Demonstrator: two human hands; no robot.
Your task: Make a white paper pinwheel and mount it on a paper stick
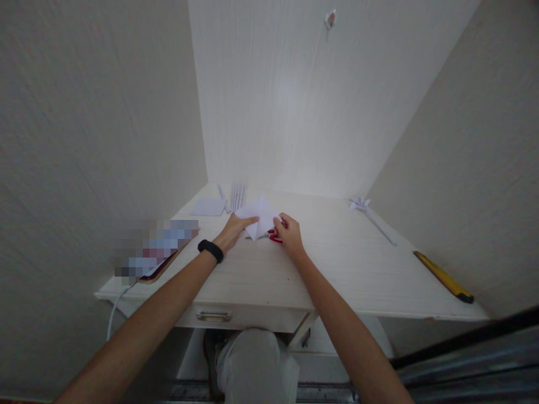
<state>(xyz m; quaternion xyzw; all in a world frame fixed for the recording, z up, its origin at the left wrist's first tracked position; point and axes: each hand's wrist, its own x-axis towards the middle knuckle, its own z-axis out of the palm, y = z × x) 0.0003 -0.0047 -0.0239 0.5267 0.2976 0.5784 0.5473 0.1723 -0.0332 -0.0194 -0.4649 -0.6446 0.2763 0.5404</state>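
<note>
A folded sheet of white paper (261,213) is held up between my two hands over the desk. My left hand (236,229) grips its left side, the thumb lying on top of the sheet. At the right corner, the fingers of my right hand (288,230) pinch the paper. Partly covered by the sheet and my right hand, a pair of scissors with red handles (275,238) rests on the desk (252,275). Beyond my left hand lie several narrow white paper strips (238,196) and a flat piece of white paper (208,207).
A white paper flower with a rolled stem (379,225) lies at the right wall. Nearer the front right edge is a yellow and black box cutter (444,277). On the left, a blurred-out device (162,252) has a white cable (113,314) running off the desk. Walls enclose three sides.
</note>
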